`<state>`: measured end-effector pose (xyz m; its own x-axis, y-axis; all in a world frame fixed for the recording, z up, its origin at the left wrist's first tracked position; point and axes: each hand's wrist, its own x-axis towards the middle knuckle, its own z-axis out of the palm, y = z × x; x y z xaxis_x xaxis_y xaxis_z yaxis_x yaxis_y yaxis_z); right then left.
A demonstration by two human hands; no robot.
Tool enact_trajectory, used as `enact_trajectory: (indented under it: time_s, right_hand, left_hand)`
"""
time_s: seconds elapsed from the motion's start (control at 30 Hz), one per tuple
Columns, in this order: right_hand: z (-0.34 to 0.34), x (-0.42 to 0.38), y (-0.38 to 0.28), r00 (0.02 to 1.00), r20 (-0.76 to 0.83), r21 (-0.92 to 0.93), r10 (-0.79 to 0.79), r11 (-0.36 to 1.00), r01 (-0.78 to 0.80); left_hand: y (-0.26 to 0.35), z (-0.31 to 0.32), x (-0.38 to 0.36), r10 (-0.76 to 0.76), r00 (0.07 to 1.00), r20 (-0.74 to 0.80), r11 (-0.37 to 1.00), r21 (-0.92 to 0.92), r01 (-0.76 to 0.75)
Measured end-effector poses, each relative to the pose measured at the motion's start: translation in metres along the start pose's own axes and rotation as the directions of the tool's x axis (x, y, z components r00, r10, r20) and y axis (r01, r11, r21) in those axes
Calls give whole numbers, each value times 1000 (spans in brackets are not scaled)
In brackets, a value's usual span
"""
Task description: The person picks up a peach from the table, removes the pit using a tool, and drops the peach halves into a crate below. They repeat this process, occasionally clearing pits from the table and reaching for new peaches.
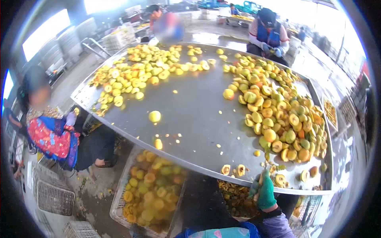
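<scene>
One gloved hand (265, 191) shows at the near edge of the tabletop (190, 131), in a green glove with the fingers curled; it looks closed around something small, though what it grips is hidden by the glove itself. By its place right of the body it seems to be the right hand; the left is out of view. Just beside it lie two halved fruits (233, 170), cut faces up, within easy reach at the rim, and a few more pieces sit near the corner.

Below the edge, a crate of yellow fruit (152, 190) stands on the floor, so pieces can drop straight down from the metal surface. A darker bin of scraps (236, 198) sits right under the hand.

Farther out, a large heap of fruit (281, 115) runs along the right side, and a second heap (143, 73) fills the far left. A single fruit (154, 116) rests alone in the middle. Other workers sit round the far and left sides, one in a blue vest (268, 37).
</scene>
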<state>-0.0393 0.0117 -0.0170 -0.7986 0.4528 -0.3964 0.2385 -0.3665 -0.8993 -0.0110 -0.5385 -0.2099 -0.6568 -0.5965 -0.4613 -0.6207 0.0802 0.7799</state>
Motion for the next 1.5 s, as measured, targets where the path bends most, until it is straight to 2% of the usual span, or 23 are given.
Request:
enact_trajectory:
  time_s: [0.2,0.23,0.27,0.3,0.33,0.37,0.5,0.53,0.6,0.73,0.8,0.87,0.9,0.93,0.97,1.0,1.03,1.13,1.23,1.3,1.37,1.43,1.5]
  right_hand:
    - [3,4,2,991,105,131,83,987,-96]
    - [8,3,-2,990,116,94,79,992,-90]
    - [14,2,-5,990,113,62,83,994,-90]
    - [17,-1,-3,992,98,50,75,996,-80]
    - [10,6,2,985,96,157,145,975,-158]
    - [15,6,-2,986,83,125,144,980,-153]
    - [11,7,-5,983,99,90,156,982,-165]
    - [2,20,3,981,140,148,135,977,-156]
    - [5,21,-5,970,115,145,216,962,-231]
    - [1,30,-1,975,68,116,212,969,-218]
    - [16,17,-8,972,-15,45,235,971,-234]
    - [3,31,-3,979,90,43,185,981,-190]
    - [-6,33,2,980,76,56,182,981,-187]
    - [1,32,-3,972,136,90,192,975,-205]
    - [0,22,-12,963,165,115,212,966,-232]
    - [-13,13,-4,965,132,90,228,967,-240]
    - [-17,30,2,976,152,105,154,980,-171]
    - [6,22,-9,973,33,74,229,970,-231]
    - [-12,38,0,951,184,154,249,948,-278]
    - [-16,41,-1,942,67,259,329,906,-334]
    - [-5,34,-3,959,157,153,238,953,-261]
    - [-14,40,-3,968,159,140,196,966,-219]
    - [-16,37,2,975,125,125,182,972,-197]
  left_hand:
    - [-78,-40,-16,-60,995,79,807,-583,95]
    - [-50,-52,-36,192,946,260,976,53,-213]
    - [-23,-65,-55,425,804,415,596,541,-594]
    - [-2,-53,-70,169,961,220,971,131,-200]
    - [10,-45,-75,-163,976,147,902,-379,207]
    - [0,-41,-61,-235,965,112,905,-337,260]
    - [-68,-30,5,-345,938,-31,918,-221,330]
    - [-54,-33,-2,-180,983,25,956,-232,181]
    - [-14,-48,-46,209,941,264,870,390,-303]
    - [3,-9,-31,-159,975,156,901,-381,208]
    - [-70,-16,34,-380,925,15,911,-167,377]
    - [-1,-8,-3,-268,963,14,863,-442,246]
    - [13,-24,-17,23,958,286,921,367,-132]
    - [28,-40,-31,311,801,512,262,764,-590]
    - [22,-46,-67,233,891,389,760,499,-417]
    - [33,-22,-62,121,945,303,990,38,-139]
    - [46,3,-58,5,978,211,870,-483,99]
    - [-53,16,34,-177,982,68,923,-335,190]
    - [-48,-7,0,315,934,170,943,58,-329]
    - [-14,-23,-47,440,825,354,627,537,-564]
    - [-51,7,-5,253,943,215,953,113,-281]
    - [-107,44,54,143,989,44,881,-460,-107]
    - [-83,39,44,-80,980,180,824,-542,166]
